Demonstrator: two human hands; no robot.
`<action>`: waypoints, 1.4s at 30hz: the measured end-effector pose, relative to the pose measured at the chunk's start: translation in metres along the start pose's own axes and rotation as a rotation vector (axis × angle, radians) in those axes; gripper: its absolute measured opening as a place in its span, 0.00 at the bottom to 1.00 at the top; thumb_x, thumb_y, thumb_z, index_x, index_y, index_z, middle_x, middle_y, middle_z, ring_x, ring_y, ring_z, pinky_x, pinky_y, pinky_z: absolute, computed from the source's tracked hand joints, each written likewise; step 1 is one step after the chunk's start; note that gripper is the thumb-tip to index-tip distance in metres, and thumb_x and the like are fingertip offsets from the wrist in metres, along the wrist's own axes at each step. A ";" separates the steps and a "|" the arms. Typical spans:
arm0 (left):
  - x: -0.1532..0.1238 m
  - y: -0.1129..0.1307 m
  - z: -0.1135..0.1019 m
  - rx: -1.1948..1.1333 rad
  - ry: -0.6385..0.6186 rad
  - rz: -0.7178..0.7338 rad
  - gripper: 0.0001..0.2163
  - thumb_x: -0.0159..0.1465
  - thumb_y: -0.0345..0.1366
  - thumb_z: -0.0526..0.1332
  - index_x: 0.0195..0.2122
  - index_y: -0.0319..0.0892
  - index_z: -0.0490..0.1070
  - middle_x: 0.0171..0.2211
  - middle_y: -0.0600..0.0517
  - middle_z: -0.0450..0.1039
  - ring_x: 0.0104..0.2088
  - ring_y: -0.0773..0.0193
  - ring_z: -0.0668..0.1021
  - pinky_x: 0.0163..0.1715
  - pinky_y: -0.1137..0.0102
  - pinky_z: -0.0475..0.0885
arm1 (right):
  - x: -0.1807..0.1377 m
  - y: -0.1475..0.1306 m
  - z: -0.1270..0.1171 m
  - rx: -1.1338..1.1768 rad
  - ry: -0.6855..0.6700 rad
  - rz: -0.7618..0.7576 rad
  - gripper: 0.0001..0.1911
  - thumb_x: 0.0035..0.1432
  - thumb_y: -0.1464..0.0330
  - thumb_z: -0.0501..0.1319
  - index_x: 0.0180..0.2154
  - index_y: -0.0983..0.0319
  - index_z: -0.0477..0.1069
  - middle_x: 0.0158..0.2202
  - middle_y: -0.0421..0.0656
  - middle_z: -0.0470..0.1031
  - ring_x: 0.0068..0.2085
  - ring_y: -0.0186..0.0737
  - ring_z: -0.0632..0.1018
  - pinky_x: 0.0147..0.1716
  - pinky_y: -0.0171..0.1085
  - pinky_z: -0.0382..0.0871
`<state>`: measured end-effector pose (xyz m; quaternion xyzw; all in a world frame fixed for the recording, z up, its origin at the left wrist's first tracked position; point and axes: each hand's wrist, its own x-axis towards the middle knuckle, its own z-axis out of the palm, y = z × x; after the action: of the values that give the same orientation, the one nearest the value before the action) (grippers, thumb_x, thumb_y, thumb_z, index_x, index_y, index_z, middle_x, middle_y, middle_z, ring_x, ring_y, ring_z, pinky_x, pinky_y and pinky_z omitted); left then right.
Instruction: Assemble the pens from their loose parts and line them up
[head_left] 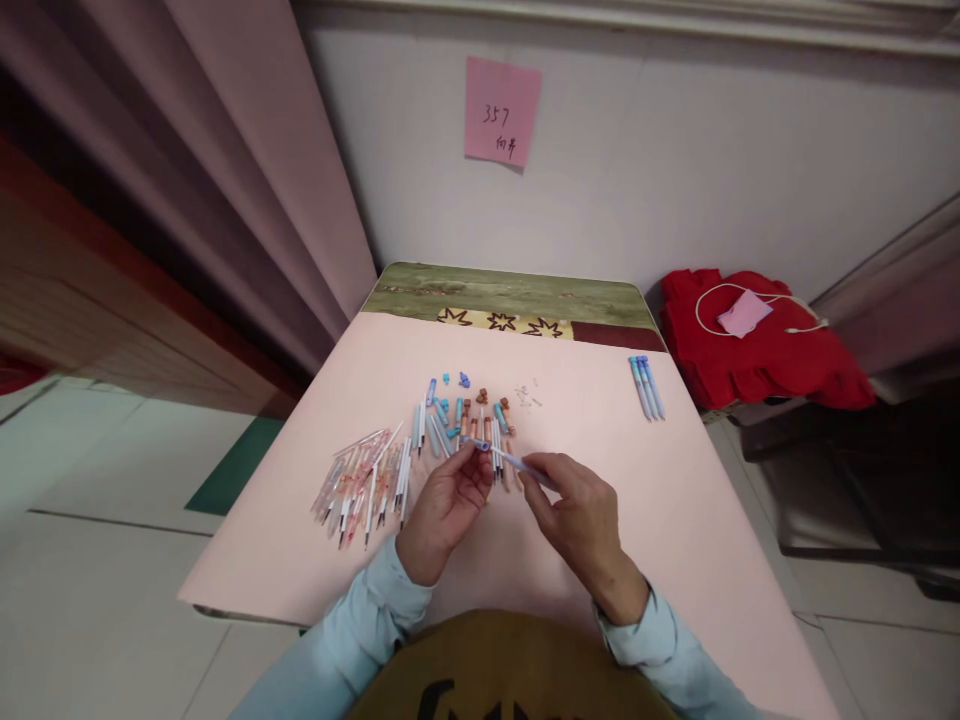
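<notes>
Between the fingertips of my left hand (450,510) is a short blue-purple pen barrel (474,443), its open end turned to the right. My right hand (577,508) grips a pale lavender pen tube (538,474), and a thin white refill (504,458) sticks out of it toward the barrel. Whether the refill's tip touches the barrel is too small to tell. Behind my hands lie loose pen parts: brown barrels (466,412), blue barrels (500,417) and white refills (496,450). Small brown caps (482,396) and blue-purple caps (464,379) lie farther back.
A heap of clear-and-orange tubes and white refills (367,480) covers the table's left. Small clear bits (525,396) lie right of the parts. Blue pens (647,388) line up near the right edge. Beyond it, a red cloth (780,360) bears a white cable (795,302).
</notes>
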<state>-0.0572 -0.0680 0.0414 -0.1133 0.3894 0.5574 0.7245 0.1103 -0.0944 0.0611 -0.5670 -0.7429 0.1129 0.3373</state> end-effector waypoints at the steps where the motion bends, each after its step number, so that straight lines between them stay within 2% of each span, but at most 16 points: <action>1: 0.000 -0.001 0.000 0.005 -0.003 0.005 0.05 0.65 0.24 0.59 0.33 0.33 0.72 0.27 0.48 0.76 0.25 0.69 0.78 0.27 0.75 0.76 | -0.001 -0.002 0.001 -0.009 0.011 -0.013 0.08 0.64 0.65 0.58 0.39 0.58 0.75 0.34 0.42 0.81 0.33 0.39 0.79 0.32 0.34 0.65; 8: -0.003 -0.003 -0.005 0.070 -0.018 0.084 0.01 0.61 0.25 0.64 0.33 0.33 0.74 0.27 0.49 0.76 0.25 0.69 0.77 0.27 0.76 0.75 | 0.000 -0.002 0.006 -0.047 0.024 -0.050 0.08 0.64 0.66 0.59 0.39 0.58 0.76 0.32 0.40 0.80 0.32 0.37 0.78 0.31 0.34 0.63; 14: -0.008 -0.012 -0.007 0.210 -0.129 0.220 0.07 0.54 0.29 0.71 0.33 0.36 0.74 0.28 0.52 0.76 0.28 0.69 0.77 0.29 0.75 0.74 | -0.003 -0.004 0.008 -0.081 0.027 -0.039 0.07 0.63 0.66 0.60 0.38 0.58 0.77 0.32 0.39 0.79 0.32 0.37 0.78 0.31 0.34 0.62; 18: -0.010 -0.015 -0.006 0.259 -0.149 0.257 0.10 0.52 0.31 0.72 0.33 0.38 0.74 0.29 0.53 0.76 0.28 0.69 0.77 0.31 0.75 0.74 | -0.003 -0.005 0.008 -0.072 0.023 -0.036 0.07 0.63 0.67 0.59 0.38 0.58 0.76 0.31 0.39 0.79 0.32 0.36 0.78 0.32 0.34 0.62; 25: -0.014 -0.014 -0.003 0.329 -0.198 0.277 0.10 0.54 0.34 0.71 0.35 0.39 0.74 0.34 0.50 0.77 0.36 0.64 0.79 0.39 0.68 0.76 | -0.003 -0.006 0.009 -0.004 0.042 -0.024 0.07 0.63 0.67 0.59 0.39 0.59 0.76 0.33 0.40 0.80 0.32 0.35 0.79 0.32 0.32 0.64; 31: -0.010 -0.015 -0.007 0.339 -0.228 0.271 0.08 0.55 0.32 0.71 0.34 0.39 0.74 0.33 0.52 0.77 0.35 0.67 0.78 0.40 0.70 0.75 | -0.004 -0.007 0.010 0.024 0.025 -0.014 0.08 0.65 0.66 0.58 0.40 0.59 0.76 0.32 0.40 0.80 0.31 0.34 0.79 0.31 0.32 0.64; 38: -0.010 -0.019 -0.005 0.324 -0.241 0.222 0.08 0.55 0.32 0.71 0.34 0.39 0.75 0.33 0.52 0.77 0.35 0.67 0.78 0.41 0.70 0.74 | -0.005 -0.007 0.013 -0.075 -0.043 0.020 0.15 0.70 0.65 0.50 0.41 0.60 0.75 0.34 0.44 0.80 0.33 0.39 0.79 0.31 0.34 0.63; 42: -0.011 -0.021 -0.005 0.325 -0.248 0.239 0.08 0.56 0.34 0.71 0.35 0.40 0.75 0.34 0.52 0.77 0.36 0.66 0.78 0.43 0.69 0.74 | -0.006 -0.011 0.014 -0.066 -0.095 0.120 0.13 0.68 0.66 0.52 0.50 0.61 0.69 0.38 0.45 0.80 0.33 0.41 0.80 0.30 0.35 0.63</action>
<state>-0.0408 -0.0865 0.0404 0.1208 0.3927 0.5788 0.7045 0.0935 -0.1008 0.0541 -0.6153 -0.7261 0.1348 0.2756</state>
